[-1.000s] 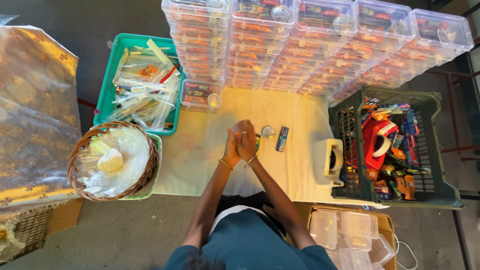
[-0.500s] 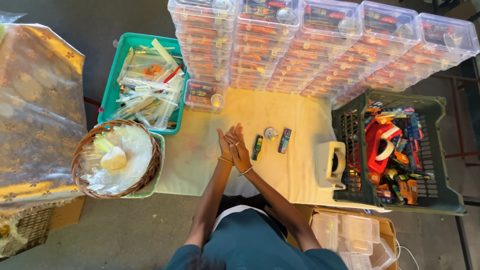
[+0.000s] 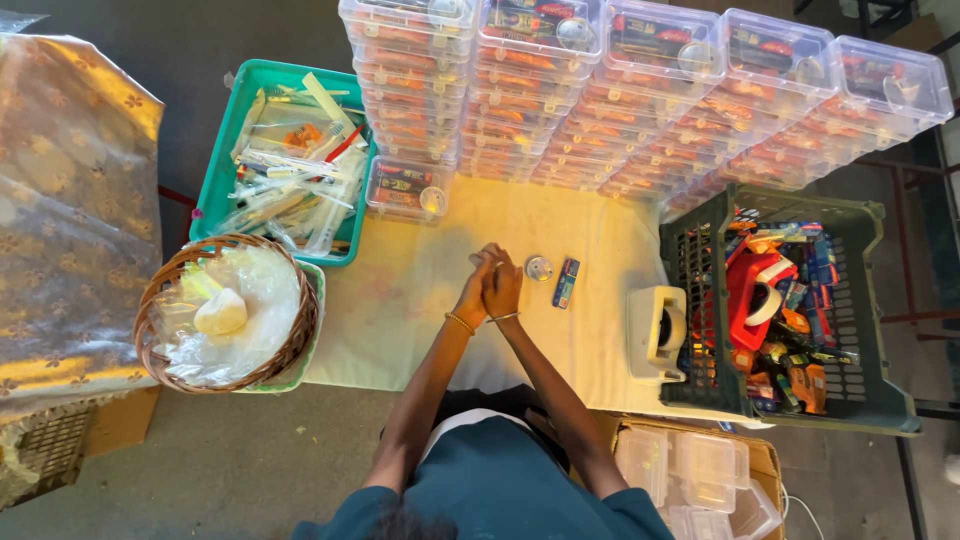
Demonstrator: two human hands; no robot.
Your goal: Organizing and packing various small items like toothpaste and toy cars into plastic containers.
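Observation:
My left hand point(image 3: 473, 292) and my right hand point(image 3: 504, 286) are pressed together over the pale yellow table point(image 3: 400, 300), fingers folded against each other. Whether anything sits between them is hidden. Each wrist wears a thin bangle. Just right of my hands a small round clear-lidded item point(image 3: 539, 268) lies on the table. A narrow blue packet point(image 3: 566, 283) lies beside it.
Stacks of clear lidded boxes point(image 3: 640, 90) line the far edge, with one single box point(image 3: 405, 189) in front. A teal tray of wrapped items point(image 3: 290, 160) and a wicker basket point(image 3: 228, 312) stand left. A tape dispenser point(image 3: 657, 333) and dark crate point(image 3: 790, 310) stand right.
My hands have closed together and shifted slightly right. The small dark object seen beside my right hand half a second ago is no longer in sight.

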